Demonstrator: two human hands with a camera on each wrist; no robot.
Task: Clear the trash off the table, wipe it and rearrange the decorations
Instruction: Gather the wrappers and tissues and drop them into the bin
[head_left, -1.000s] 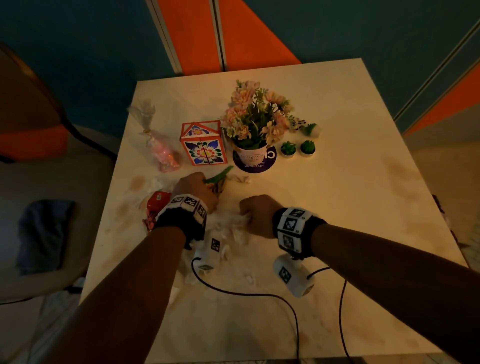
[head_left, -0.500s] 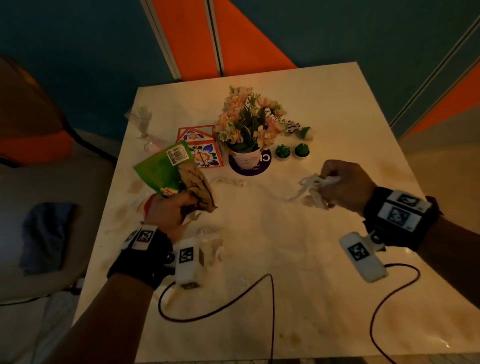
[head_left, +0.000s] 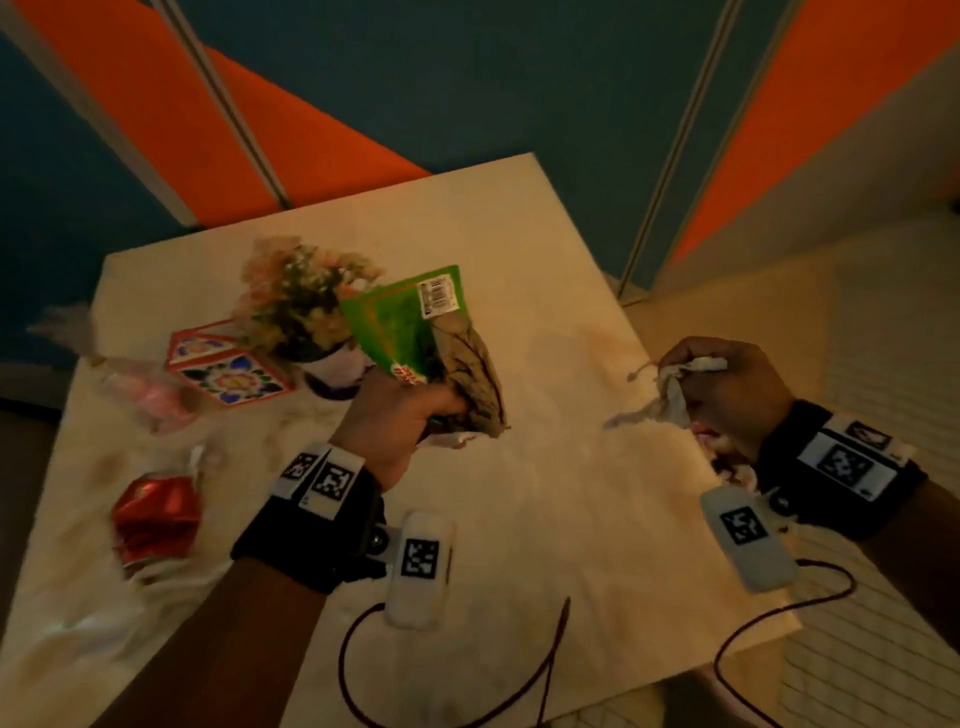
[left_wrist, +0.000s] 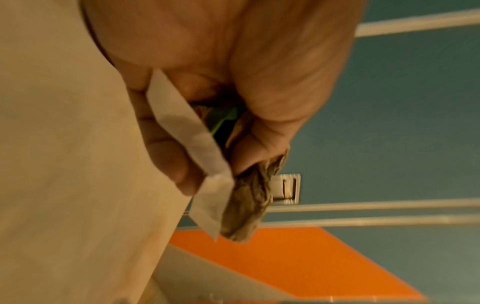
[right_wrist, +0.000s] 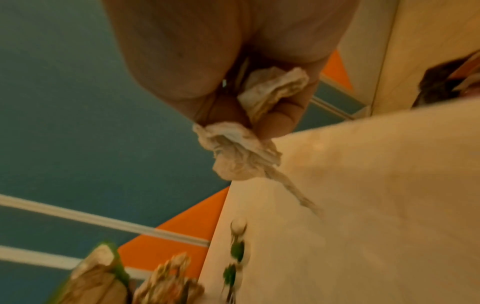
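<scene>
Teal wall with orange panels behind; pale, stained tabletop (head_left: 545, 519) in dim warm light. Left hand (head_left: 395, 421), over the tabletop's middle, had its grip closed round a green snack wrapper (head_left: 410, 322) and a crumpled brown paper (head_left: 472, 374), both bunched together so one hand carries several pieces; a white slip (left_wrist: 187, 131) was pinched there too. Right hand (head_left: 727, 395), at 3 o'clock past the tabletop edge, had its grip closed round wadded white tissue (right_wrist: 241, 152), a strand trailing. Judged: both loads bound for disposal. Still on the tabletop: red wrapper (head_left: 156, 509) at 8 o'clock. Decorations sat at 10–11 o'clock: flower pot (head_left: 301, 306), patterned box (head_left: 228, 369), blurred pink wrapped item (head_left: 150, 400).
</scene>
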